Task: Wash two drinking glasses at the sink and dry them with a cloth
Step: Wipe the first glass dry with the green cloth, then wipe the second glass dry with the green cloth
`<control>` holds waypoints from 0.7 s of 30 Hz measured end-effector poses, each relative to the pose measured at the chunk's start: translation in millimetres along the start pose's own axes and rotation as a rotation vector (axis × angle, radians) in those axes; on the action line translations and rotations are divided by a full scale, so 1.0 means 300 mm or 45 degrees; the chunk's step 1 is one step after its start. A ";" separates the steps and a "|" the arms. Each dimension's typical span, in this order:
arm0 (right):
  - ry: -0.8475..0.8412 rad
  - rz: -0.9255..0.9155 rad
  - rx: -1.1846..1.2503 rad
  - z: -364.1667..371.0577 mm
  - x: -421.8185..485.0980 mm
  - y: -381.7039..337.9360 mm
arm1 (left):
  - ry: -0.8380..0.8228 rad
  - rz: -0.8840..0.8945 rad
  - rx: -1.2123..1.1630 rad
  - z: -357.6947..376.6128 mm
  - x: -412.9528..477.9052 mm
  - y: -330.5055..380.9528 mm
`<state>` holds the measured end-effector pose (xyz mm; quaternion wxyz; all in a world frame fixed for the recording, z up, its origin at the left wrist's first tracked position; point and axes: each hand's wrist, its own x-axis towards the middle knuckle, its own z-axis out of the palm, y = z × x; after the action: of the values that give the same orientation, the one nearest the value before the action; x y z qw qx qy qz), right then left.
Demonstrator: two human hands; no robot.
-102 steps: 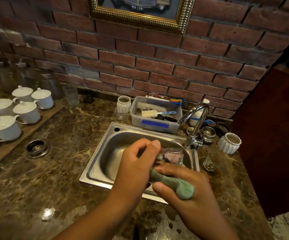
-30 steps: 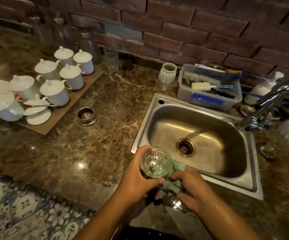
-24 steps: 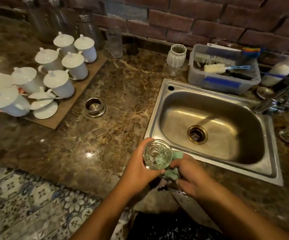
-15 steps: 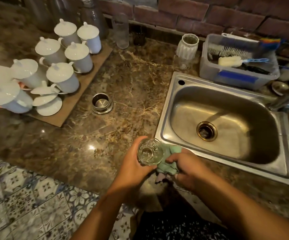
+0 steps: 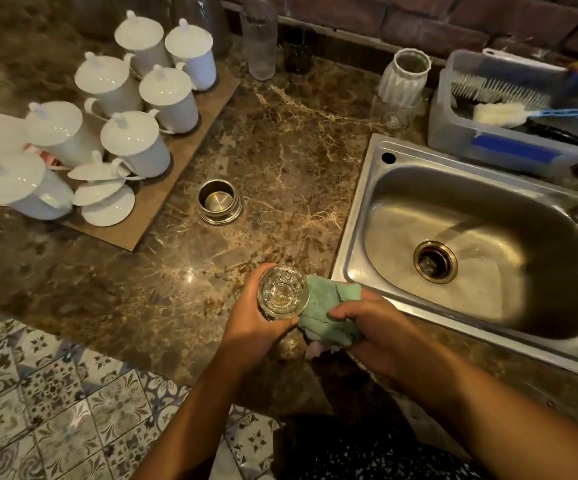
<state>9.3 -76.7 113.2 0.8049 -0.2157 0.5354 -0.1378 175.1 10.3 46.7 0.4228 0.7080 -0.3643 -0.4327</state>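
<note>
— What have your fingers got?

— My left hand (image 5: pixel 252 323) is wrapped round the drinking glass (image 5: pixel 283 292), fingers curled against its side, its mouth facing up at me. My right hand (image 5: pixel 370 327) bunches the green cloth (image 5: pixel 329 315), fingers pressed together over it.

— And they meet?

— The cloth touches the glass on its right. The sink (image 5: pixel 356 233) lies just beyond my right fingers; the counter (image 5: pixel 280 150) is beneath both.
</note>
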 end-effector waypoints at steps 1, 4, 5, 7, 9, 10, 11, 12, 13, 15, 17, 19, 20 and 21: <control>0.007 0.016 0.011 0.000 0.003 0.002 | -0.003 -0.004 0.000 -0.001 0.002 0.000; 0.038 0.031 0.012 0.003 0.008 0.006 | -0.015 -0.009 0.017 -0.009 0.006 -0.002; 0.029 0.022 -0.003 0.004 0.008 0.007 | -0.021 -0.005 0.030 -0.011 0.008 -0.004; 0.039 -0.010 -0.023 0.002 0.004 0.007 | -0.021 -0.014 0.055 -0.015 0.007 -0.003; 0.082 -0.031 -0.037 -0.005 -0.013 0.002 | -0.031 -0.047 0.070 -0.018 0.003 0.005; 0.090 -0.041 -0.037 -0.008 -0.025 0.000 | -0.047 -0.072 0.088 -0.023 0.000 0.012; 0.098 -0.044 -0.031 -0.012 -0.038 -0.005 | -0.065 -0.087 0.132 -0.031 -0.005 0.022; 0.114 -0.041 -0.022 -0.021 -0.056 -0.011 | -0.076 -0.084 0.199 -0.039 -0.011 0.033; 0.120 -0.037 -0.008 -0.033 -0.076 -0.019 | -0.075 -0.063 0.279 -0.045 -0.018 0.048; 0.092 -0.039 -0.009 -0.057 -0.129 -0.038 | -0.005 -0.006 0.437 -0.047 -0.050 0.096; 0.043 -0.085 -0.056 -0.095 -0.186 -0.061 | 0.156 0.115 0.518 -0.024 -0.094 0.161; 0.016 -0.167 -0.181 -0.145 -0.246 -0.086 | 0.246 0.336 0.564 0.021 -0.133 0.240; -0.002 -0.212 -0.271 -0.174 -0.273 -0.098 | 0.206 0.423 0.604 0.055 -0.148 0.288; -0.022 -0.260 -0.379 -0.208 -0.302 -0.111 | 0.119 0.494 0.633 0.096 -0.161 0.340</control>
<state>-83.1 -77.0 181.7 0.7503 -0.3869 0.5184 -0.1361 115.7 6.4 147.0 0.3276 0.7261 -0.5674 -0.2087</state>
